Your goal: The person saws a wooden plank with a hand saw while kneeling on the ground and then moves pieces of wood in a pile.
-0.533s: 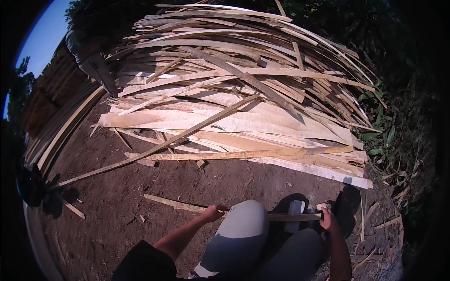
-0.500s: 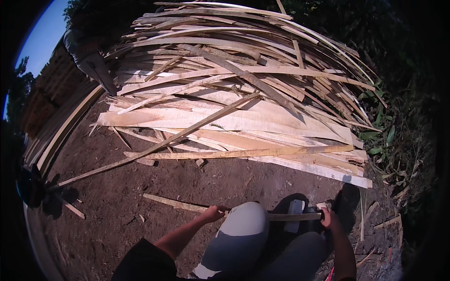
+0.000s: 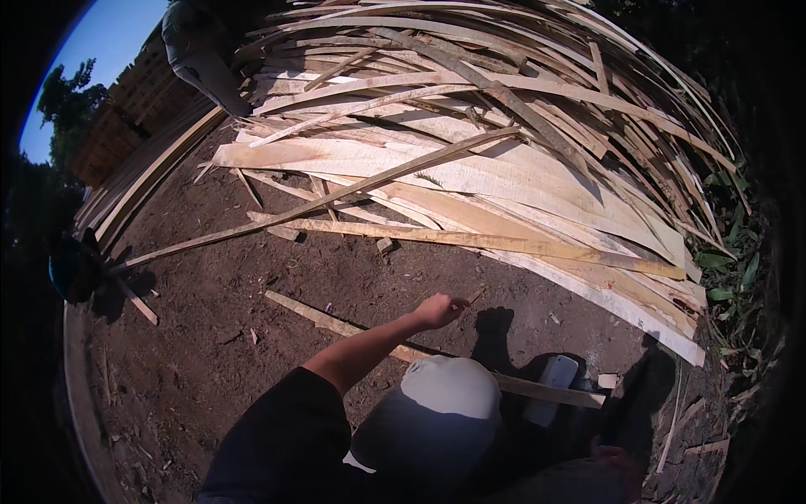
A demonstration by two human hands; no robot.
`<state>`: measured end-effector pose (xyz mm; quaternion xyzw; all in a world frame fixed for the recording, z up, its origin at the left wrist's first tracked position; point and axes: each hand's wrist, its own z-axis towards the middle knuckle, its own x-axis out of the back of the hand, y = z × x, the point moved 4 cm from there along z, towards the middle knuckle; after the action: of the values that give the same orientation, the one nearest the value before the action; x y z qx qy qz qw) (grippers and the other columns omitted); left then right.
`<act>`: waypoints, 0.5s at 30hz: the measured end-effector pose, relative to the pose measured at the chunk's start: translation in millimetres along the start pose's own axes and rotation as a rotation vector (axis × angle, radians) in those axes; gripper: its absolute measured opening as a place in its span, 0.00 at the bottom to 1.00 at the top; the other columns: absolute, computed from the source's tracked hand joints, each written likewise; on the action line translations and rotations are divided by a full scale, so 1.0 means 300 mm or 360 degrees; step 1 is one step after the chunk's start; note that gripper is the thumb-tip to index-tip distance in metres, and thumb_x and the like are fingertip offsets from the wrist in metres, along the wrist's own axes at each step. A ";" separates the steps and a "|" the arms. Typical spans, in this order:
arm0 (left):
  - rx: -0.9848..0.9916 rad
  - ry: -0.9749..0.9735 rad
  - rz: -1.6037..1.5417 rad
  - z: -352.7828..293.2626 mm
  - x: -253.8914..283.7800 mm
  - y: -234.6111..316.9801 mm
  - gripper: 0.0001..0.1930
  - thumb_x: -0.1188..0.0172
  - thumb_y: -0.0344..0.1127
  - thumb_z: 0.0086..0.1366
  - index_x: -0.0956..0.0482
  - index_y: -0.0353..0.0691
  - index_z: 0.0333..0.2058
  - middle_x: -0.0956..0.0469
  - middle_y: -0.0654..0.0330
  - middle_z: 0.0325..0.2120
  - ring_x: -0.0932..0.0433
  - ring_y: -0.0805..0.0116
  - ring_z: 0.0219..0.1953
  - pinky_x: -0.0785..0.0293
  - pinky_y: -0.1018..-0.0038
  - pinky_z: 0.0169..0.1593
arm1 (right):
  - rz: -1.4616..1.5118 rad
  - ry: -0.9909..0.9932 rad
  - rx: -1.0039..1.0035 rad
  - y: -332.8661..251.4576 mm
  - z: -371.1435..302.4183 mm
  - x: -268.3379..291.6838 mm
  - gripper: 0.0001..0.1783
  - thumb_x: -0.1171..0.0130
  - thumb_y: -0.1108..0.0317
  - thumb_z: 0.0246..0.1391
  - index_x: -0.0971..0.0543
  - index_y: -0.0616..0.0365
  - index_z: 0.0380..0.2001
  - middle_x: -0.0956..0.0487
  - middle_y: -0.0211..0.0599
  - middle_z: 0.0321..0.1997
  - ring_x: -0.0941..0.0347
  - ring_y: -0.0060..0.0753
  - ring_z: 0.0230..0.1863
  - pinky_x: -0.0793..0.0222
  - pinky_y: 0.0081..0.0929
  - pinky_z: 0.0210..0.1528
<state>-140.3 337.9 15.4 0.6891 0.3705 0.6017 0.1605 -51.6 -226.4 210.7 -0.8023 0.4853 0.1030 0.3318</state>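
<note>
My left hand [image 3: 440, 311] is stretched forward over the dirt beyond my knee, fingers closed. A thin brown wood chip [image 3: 478, 294] shows at its fingertips; whether it is gripped or lies on the soil behind them I cannot tell. A long narrow wood strip [image 3: 554, 391] runs crosswise behind my raised knee, its left part [image 3: 323, 319] beneath my left forearm. Neither hand is on the strip's visible parts. In deep shadow at lower right is my right hand [image 3: 620, 464], its fingers too dark to read. A white rounded flat object [image 3: 554, 380] sits by the strip's right part.
A large heap of wood slats and boards [image 3: 470, 172] spreads across the far side. One long slat [image 3: 327, 199] slants from it toward a dark and teal object [image 3: 74, 270] at left. Another person [image 3: 206, 63] stands at the far left. Green plants [image 3: 729, 260] border the right.
My left hand has left the wood strip and moved forward and right over the dirt. The right hand has come off the strip's end and drawn back toward me. The view has shifted.
</note>
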 end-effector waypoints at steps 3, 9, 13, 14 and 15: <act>0.0034 0.0055 -0.0084 0.035 -0.060 0.067 0.16 0.42 0.37 0.66 0.18 0.45 0.51 0.15 0.53 0.43 0.15 0.54 0.42 0.19 0.62 0.47 | 0.0009 0.0513 0.0209 0.159 -0.037 0.194 0.37 0.26 0.59 0.46 0.27 0.58 0.59 0.24 0.44 0.56 0.26 0.44 0.57 0.32 0.40 0.59; 0.0175 -0.0249 -0.0091 -0.141 -0.201 0.055 0.19 0.40 0.44 0.67 0.19 0.45 0.54 0.17 0.53 0.48 0.16 0.55 0.46 0.21 0.62 0.51 | -0.1368 0.0902 0.0497 0.130 0.154 0.402 0.43 0.24 0.62 0.40 0.30 0.57 0.62 0.28 0.45 0.61 0.29 0.46 0.60 0.35 0.43 0.62; 0.0083 -0.0327 -0.0064 -0.239 -0.279 0.014 0.31 0.37 0.60 0.63 0.21 0.47 0.57 0.22 0.52 0.56 0.25 0.51 0.59 0.30 0.56 0.61 | -0.2738 0.0851 0.1017 -0.023 0.404 0.116 0.49 0.23 0.63 0.33 0.32 0.55 0.63 0.33 0.45 0.65 0.39 0.50 0.68 0.47 0.51 0.70; 0.0071 -0.0303 0.0061 -0.252 -0.293 0.017 0.33 0.36 0.63 0.60 0.21 0.48 0.57 0.22 0.52 0.56 0.27 0.51 0.60 0.32 0.55 0.62 | -0.2881 0.0794 0.0984 -0.042 0.456 0.077 0.50 0.23 0.63 0.33 0.33 0.54 0.64 0.34 0.44 0.65 0.41 0.50 0.70 0.51 0.53 0.72; 0.0053 -0.0286 0.0173 -0.267 -0.317 0.036 0.35 0.35 0.66 0.58 0.22 0.49 0.57 0.23 0.53 0.56 0.28 0.51 0.61 0.33 0.54 0.63 | -0.2947 0.0803 0.0974 -0.038 0.498 0.082 0.51 0.23 0.64 0.32 0.33 0.53 0.64 0.33 0.44 0.64 0.41 0.50 0.69 0.50 0.53 0.72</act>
<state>-212.9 245.7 -27.1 0.7620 0.3266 0.5390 0.1486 -6.0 -145.9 90.4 -0.7423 -0.2675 -0.4973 0.3607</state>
